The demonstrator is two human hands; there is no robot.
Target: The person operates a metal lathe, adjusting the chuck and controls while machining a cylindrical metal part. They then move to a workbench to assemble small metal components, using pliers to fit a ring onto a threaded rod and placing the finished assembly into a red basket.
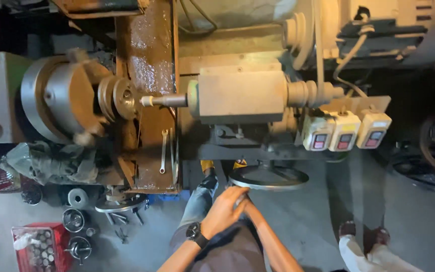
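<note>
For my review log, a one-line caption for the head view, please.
Both hands meet at the round grey metal handwheel below a lathe's beige tailstock.

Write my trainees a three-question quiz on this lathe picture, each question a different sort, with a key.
1. True or false: both hands are clasped together just below the handwheel.
2. How many switch boxes hang in a row at the right? A two, B three, C five.
3. Fill in: a wrench lies on the rusty ___.

Key: 1 true; 2 B; 3 bed.
</note>
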